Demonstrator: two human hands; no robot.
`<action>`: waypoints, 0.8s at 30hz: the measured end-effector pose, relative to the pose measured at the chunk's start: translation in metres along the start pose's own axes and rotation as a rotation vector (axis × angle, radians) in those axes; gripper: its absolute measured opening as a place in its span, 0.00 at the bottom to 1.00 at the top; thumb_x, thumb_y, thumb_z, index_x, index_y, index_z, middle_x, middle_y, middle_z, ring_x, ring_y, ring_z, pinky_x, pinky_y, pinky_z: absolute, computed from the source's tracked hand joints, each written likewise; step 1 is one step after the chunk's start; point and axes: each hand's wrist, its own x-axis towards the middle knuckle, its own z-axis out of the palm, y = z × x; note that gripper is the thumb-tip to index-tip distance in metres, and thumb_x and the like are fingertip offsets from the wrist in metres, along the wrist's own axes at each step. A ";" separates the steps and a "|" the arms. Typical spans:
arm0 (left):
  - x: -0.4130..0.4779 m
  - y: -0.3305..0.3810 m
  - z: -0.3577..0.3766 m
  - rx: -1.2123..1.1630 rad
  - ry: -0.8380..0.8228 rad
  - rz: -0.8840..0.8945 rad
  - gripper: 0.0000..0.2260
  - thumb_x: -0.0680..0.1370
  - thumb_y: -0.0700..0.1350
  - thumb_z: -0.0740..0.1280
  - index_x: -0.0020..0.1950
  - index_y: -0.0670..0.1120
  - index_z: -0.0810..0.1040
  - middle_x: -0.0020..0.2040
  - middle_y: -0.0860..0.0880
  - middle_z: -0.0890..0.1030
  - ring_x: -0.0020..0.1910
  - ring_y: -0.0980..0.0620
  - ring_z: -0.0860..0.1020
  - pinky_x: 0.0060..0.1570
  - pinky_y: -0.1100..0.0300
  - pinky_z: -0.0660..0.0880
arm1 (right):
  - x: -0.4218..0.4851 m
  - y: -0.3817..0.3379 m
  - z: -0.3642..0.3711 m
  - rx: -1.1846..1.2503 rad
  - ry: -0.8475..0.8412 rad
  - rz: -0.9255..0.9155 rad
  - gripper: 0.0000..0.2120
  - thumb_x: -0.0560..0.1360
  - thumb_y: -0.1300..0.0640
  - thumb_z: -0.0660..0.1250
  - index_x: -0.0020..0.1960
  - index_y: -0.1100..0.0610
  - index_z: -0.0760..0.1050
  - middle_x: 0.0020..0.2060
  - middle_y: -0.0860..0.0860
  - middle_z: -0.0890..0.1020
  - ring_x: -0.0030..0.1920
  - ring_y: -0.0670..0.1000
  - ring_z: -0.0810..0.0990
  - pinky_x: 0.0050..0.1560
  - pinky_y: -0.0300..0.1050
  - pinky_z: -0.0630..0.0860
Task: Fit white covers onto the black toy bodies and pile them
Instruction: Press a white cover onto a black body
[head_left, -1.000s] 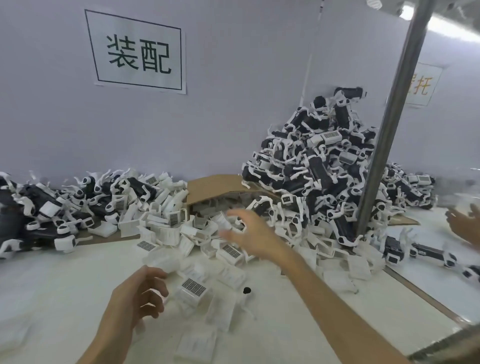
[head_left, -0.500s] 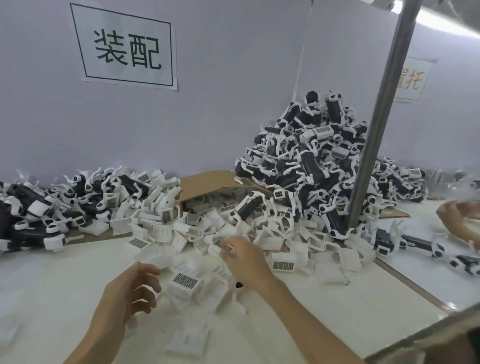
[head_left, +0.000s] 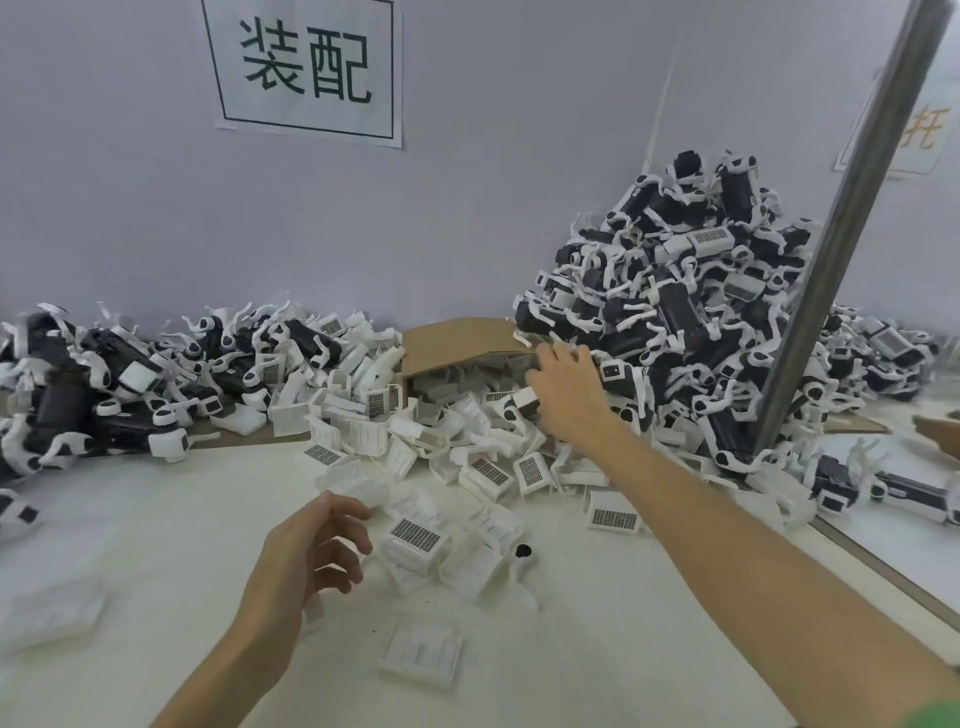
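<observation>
Reaching out, the right hand (head_left: 566, 400) lies on the bottom edge of the big heap of black toy bodies (head_left: 675, 322), just right of the cardboard box (head_left: 457, 340). Its back faces the camera and its fingers point into the heap, so I cannot tell if it grips a toy or only touches one. A black and white toy body (head_left: 523, 402) sits right by its thumb, at the mouth of the box. I think the hand is there to get the next body, because that one lies at the near edge and looks easy to pull free.

The left hand (head_left: 311, 551) hovers in front of the box, above the white table (head_left: 130, 519). Its fingers are loosely bent and it holds nothing. It is close to a white cover with a dark grid (head_left: 415, 535), maybe so it can pick that one up fast.

Lots of white covers (head_left: 431, 441) spill from the box, which lies on its side, so they are near both hands. A lower heap of toys (head_left: 130, 374) lies left of the box, along the wall. A metal pole (head_left: 841, 234) stands far right of the box.

Pulling a toy from the bottom could make the big heap slide.
</observation>
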 end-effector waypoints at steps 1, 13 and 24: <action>0.000 0.000 -0.001 -0.003 -0.006 0.001 0.18 0.85 0.45 0.54 0.46 0.38 0.80 0.34 0.42 0.78 0.27 0.47 0.73 0.27 0.59 0.70 | -0.001 0.003 0.001 0.043 0.023 0.019 0.19 0.75 0.52 0.70 0.64 0.53 0.75 0.68 0.55 0.71 0.68 0.56 0.69 0.67 0.55 0.64; 0.000 0.000 0.000 -0.012 -0.011 -0.005 0.19 0.85 0.46 0.54 0.46 0.38 0.79 0.34 0.42 0.78 0.27 0.47 0.73 0.27 0.59 0.69 | -0.081 0.008 -0.064 1.446 0.093 0.401 0.08 0.81 0.53 0.65 0.59 0.54 0.72 0.47 0.42 0.80 0.44 0.45 0.81 0.36 0.29 0.74; 0.002 0.001 -0.001 -0.028 -0.001 -0.009 0.19 0.85 0.45 0.55 0.45 0.39 0.80 0.34 0.42 0.78 0.27 0.48 0.73 0.27 0.59 0.70 | -0.095 0.015 -0.121 2.306 -0.648 0.568 0.15 0.79 0.59 0.66 0.65 0.58 0.75 0.44 0.54 0.87 0.40 0.49 0.85 0.36 0.43 0.81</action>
